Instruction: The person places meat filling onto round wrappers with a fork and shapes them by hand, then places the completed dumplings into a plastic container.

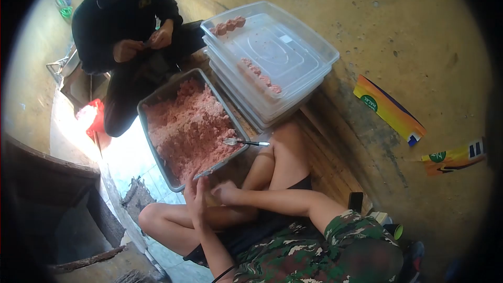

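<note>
A grey tub (152, 141) filled with pink minced meat (191, 126) stands in front of my crossed legs. At its near rim, my left hand (196, 199) is raised with its fingers stretched out; nothing shows in it. My right hand (226, 193) is just beside it, blurred, with its fingers turned away, so any small thing in it is hidden. A fork (246, 142) with a dark handle lies across the tub's right edge, tines on the meat. Stacked clear plastic trays (309, 47) stand beyond, the top one holding two rows of shaped meat pieces (260, 76).
A co-worker in dark clothes (126, 15) sits across the tub, both hands together. Yellow-orange wrappers (390, 110) are on the wall at right. A dark phone-like object (356, 201) is beside my hip. A red bag (93, 117) and a grey rag (137, 196) are at left.
</note>
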`<state>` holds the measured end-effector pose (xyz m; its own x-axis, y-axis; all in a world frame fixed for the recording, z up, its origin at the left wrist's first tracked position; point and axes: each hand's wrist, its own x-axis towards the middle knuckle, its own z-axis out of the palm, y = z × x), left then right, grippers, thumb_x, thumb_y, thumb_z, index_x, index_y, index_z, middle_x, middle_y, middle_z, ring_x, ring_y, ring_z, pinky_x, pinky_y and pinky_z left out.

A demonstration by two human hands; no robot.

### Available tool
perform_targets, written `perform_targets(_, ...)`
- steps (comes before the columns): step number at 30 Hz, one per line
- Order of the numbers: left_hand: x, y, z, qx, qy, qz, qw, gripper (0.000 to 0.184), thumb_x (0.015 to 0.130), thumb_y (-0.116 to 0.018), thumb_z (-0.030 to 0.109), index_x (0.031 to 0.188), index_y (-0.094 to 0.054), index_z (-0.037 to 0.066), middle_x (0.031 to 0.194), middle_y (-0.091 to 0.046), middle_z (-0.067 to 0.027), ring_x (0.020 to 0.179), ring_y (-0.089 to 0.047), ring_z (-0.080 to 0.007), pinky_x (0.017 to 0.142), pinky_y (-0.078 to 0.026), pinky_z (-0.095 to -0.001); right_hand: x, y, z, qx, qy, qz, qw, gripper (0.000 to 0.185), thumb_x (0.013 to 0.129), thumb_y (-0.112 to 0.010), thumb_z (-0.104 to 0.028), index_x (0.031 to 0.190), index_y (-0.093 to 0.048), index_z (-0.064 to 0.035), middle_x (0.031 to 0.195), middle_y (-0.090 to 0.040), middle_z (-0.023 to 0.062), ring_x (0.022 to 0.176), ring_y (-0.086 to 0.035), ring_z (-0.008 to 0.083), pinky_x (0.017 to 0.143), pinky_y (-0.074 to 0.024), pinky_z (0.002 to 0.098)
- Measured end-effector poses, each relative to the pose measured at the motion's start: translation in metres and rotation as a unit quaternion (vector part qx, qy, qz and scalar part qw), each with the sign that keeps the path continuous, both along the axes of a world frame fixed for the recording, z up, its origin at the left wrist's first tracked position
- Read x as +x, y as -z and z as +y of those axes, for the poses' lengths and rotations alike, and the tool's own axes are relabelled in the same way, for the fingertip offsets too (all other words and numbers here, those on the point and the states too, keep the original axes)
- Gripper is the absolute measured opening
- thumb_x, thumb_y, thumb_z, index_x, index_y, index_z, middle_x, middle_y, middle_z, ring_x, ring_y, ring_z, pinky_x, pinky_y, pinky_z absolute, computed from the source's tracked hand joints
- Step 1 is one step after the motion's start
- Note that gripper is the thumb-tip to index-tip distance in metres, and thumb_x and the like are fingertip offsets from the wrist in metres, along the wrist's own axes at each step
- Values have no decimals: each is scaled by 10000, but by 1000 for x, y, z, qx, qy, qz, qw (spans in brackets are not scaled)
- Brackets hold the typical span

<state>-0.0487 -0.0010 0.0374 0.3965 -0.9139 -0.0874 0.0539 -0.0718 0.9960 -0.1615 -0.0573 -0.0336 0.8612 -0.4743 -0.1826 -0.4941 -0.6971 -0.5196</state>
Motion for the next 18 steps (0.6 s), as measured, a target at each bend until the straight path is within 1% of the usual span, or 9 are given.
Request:
perform_targets(5, -14, -7, -6, 7, 7, 14, 1000, 412, 963, -584, 143, 1338, -492, -1, 961, -654, -78, 882, -607, -118, 781, -489, -235, 1, -9, 2, -20, -37, 43, 998, 161, 760, -661, -229, 827, -700, -89, 864, -715, 147, 790, -702, 313, 663, -557, 434)
perform_targets(7, -14, -8, -3, -1, 13, -2, 1000, 406, 964, -582, 140, 1332, -492, -6, 972, -652, -80, 873, -604, -121, 776, -491, -242, -4, 2, -4, 21, -15, 43, 999, 186, 742, -674, -258, 797, -696, -82, 864, -706, 176, 839, -695, 336, 706, -555, 453)
perform_targets(10, -14, -25, 11, -57, -4, 2, 998, 373, 966, -576, 131, 1301, -505, -15, 986, -650, -89, 884, -609, -129, 797, -491, -257, -18, -20, -16, -51, 70, 21, 996, 164, 706, -679, -235, 766, -693, -82, 805, -691, 171, 828, -687, 336, 718, -543, 464)
perform_targets(12, -16, -49, 21, -95, -38, 55, 993, 323, 971, -557, 114, 1269, -528, -8, 988, -649, -94, 915, -620, -148, 825, -502, -276, -41, -40, -35, 102, 34, -128, 986, 175, 718, -665, -199, 819, -692, -59, 819, -675, 189, 765, -678, 331, 692, -532, 428)
perform_targets(13, -15, -58, 28, -117, -50, 77, 989, 321, 975, -547, 126, 1267, -530, -5, 988, -647, -89, 907, -631, -159, 821, -505, -272, -54, -58, -40, 217, 45, -158, 962, 215, 735, -673, -234, 803, -668, -31, 761, -676, 146, 734, -676, 257, 688, -524, 407)
perform_targets(14, -11, -62, 35, -117, -70, 83, 987, 348, 979, -542, 178, 1285, -521, 14, 1015, -649, -96, 936, -632, -167, 841, -503, -288, -67, -52, -48, 299, 31, -172, 938, 253, 785, -685, -256, 870, -651, -20, 828, -685, 108, 769, -668, 219, 730, -536, 378)
perform_targets(16, -12, -65, 45, -117, -97, 98, 984, 377, 983, -538, 231, 1302, -513, 32, 1042, -651, -103, 965, -633, -175, 861, -500, -304, -90, -81, -43, 552, 88, -257, 788, 298, 891, -602, -268, 1056, -604, -19, 997, -669, 130, 886, -668, 251, 800, -544, 392)
perform_targets(17, -16, -67, 45, -129, -124, 161, 971, 356, 987, -522, 224, 1292, -514, 39, 1065, -640, -91, 987, -616, -161, 860, -487, -299, -90, -89, -41, 552, 88, -249, 791, 298, 891, -602, -268, 1056, -604, -19, 997, -669, 130, 886, -668, 251, 800, -544, 392)
perform_targets(18, -20, -68, 43, -141, -149, 220, 954, 337, 992, -507, 217, 1281, -516, 45, 1089, -629, -80, 1009, -600, -148, 858, -473, -294, -89, -98, -40, 665, 97, -306, 674, 370, 917, -573, -301, 1155, -548, -19, 1093, -637, 167, 965, -654, 274, 851, -536, 402)
